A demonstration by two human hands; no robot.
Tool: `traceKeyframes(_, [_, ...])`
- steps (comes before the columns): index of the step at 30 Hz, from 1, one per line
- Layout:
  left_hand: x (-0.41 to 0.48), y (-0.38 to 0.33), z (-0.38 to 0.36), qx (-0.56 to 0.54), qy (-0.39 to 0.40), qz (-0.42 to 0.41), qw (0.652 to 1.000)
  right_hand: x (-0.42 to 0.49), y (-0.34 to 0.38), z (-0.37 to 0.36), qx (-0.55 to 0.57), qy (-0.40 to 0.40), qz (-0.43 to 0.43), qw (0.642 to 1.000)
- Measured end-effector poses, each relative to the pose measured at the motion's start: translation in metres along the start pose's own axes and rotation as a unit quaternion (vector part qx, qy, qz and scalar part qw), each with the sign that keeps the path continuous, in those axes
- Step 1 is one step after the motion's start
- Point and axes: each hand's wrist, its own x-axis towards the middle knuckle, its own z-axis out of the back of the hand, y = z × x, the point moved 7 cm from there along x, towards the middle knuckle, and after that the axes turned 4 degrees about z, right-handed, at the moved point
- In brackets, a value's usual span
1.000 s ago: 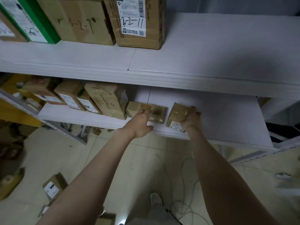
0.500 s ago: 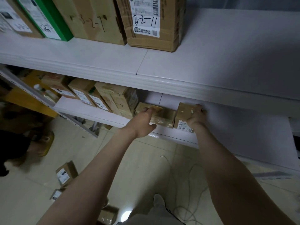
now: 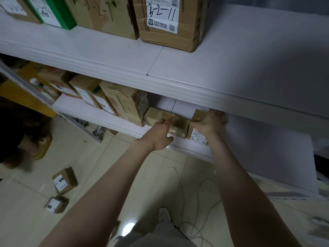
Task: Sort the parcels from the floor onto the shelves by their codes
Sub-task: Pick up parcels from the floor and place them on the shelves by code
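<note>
On the lower white shelf (image 3: 258, 139), my right hand (image 3: 210, 122) grips a small brown parcel (image 3: 196, 134) with a white label, fingers curled over its top. My left hand (image 3: 160, 132) rests on a flat taped parcel (image 3: 178, 128) just to its left, and the two parcels touch. Left of them stands a taller taped box (image 3: 124, 102) marked with a 4, then several labelled boxes in a row. Two small labelled parcels (image 3: 65, 180) (image 3: 56, 205) lie on the tiled floor at lower left.
The upper shelf (image 3: 231, 56) carries large boxes, one marked 3-2-11 (image 3: 167, 20) and one 3-2-7 (image 3: 105, 13). Its front edge overhangs my hands. Another person's foot (image 3: 41, 145) is at the left. A thin cable (image 3: 195, 202) loops on the floor.
My right hand has slid the small parcel left along the lower shelf until it meets the flat parcel under my left hand. The view has shifted so the shelves sit lower and nearer.
</note>
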Motion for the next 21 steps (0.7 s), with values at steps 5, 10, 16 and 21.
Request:
traceKeyframes(5, [-0.007, 0.02, 0.002, -0.012, -0.006, 0.025, 1.0, -0.013, 0.041, 0.0, 0.045, -0.061, 0.067, 0.995])
traceKeyframes(10, [-0.03, 0.069, 0.011, -0.023, -0.028, 0.071, 0.997, -0.047, 0.097, -0.032, 0.073, -0.05, 0.154, 0.984])
traceKeyframes(16, [-0.088, 0.158, 0.027, -0.04, -0.056, 0.152, 0.986, -0.118, 0.154, -0.108, 0.073, 0.045, 0.182, 0.979])
traceKeyframes(21, [-0.157, 0.244, 0.028, -0.074, -0.072, 0.228, 0.968, -0.19, 0.199, -0.169, 0.048, 0.169, 0.215, 0.961])
